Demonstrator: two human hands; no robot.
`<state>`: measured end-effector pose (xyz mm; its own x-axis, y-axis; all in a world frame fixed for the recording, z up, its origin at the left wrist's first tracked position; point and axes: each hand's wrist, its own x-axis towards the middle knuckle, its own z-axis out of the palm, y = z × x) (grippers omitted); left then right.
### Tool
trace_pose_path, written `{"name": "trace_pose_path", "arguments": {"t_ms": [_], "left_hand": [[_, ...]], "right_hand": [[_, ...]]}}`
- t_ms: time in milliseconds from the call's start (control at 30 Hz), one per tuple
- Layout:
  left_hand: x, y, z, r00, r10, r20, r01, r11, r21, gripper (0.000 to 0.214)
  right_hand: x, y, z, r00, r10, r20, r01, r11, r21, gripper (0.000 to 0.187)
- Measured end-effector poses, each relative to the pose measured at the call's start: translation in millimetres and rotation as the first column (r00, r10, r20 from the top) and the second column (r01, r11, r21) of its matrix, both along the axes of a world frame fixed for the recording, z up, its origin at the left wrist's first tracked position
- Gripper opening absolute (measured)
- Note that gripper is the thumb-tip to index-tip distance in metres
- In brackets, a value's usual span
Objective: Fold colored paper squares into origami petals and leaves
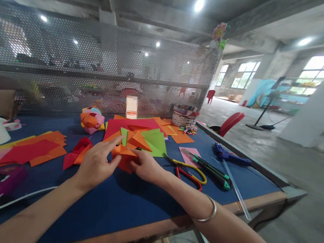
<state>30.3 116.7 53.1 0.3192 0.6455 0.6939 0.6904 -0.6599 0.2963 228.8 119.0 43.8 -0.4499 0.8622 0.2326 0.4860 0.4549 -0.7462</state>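
Observation:
Both my hands meet over a folded orange and red paper piece (pixel 124 154) lying on the blue table (pixel 127 204). My left hand (pixel 97 162) presses down on its left side with fingers spread and the forefinger stretched out. My right hand (pixel 145 166) pinches the piece's right edge; a metal bangle sits on that wrist. Just behind the piece lies a heap of red, orange and green paper sheets (pixel 145 133).
Scissors with yellow and red handles (pixel 191 172), green cutters (pixel 212 170), a blue glue gun (pixel 229 155) and a clear ruler (pixel 236 191) lie at the right. Orange and red sheets (pixel 27 149) lie left, a folded paper ball (pixel 92 120) behind, a basket (pixel 185 115) by the perforated metal screen (pixel 97 65).

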Motion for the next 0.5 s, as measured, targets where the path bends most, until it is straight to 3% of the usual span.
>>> {"name": "trace_pose_path", "arguments": {"t_ms": [267,500], "left_hand": [[0.1,4.4,0.6,0.996,0.037,0.082,-0.024,0.987,-0.16,0.036],[4.6,1.8,-0.3,0.996,-0.037,0.077,0.051,0.979,-0.199,0.04]], "right_hand": [[0.4,-8.7,8.0,0.992,0.016,0.122,-0.025,0.997,0.077,0.025],[1.8,-0.6,3.4,0.999,-0.047,0.022,0.046,0.998,0.036,0.027]]}}
